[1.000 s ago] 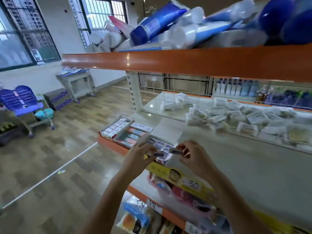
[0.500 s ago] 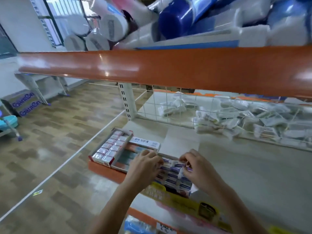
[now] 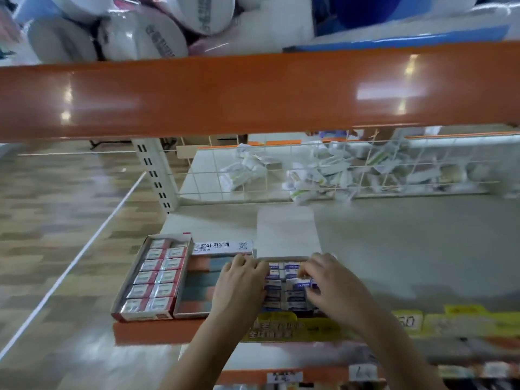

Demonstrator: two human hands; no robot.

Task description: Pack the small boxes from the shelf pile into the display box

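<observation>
Head view shows both hands low over the display box [image 3: 284, 260] at the shelf's front edge. The left hand [image 3: 239, 282] lies with fingers curled over the box's left side, seemingly steadying it; whether it holds anything I cannot tell. The right hand [image 3: 329, 280] pinches a small blue-and-white box [image 3: 302, 284] between its fingertips, tilted just above the rows of small boxes [image 3: 289, 299] already seated between the two hands. The step in hand looks like seating this piece; the next move calls for squaring it to its neighbours and pressing it flat into the remaining gap. Left of the hands, touching side by side, stand a tray of teal and pink blocks [image 3: 197, 288] and a red-edged tray [image 3: 152, 280], full. No loose pile is plainly visible nearby.
</observation>
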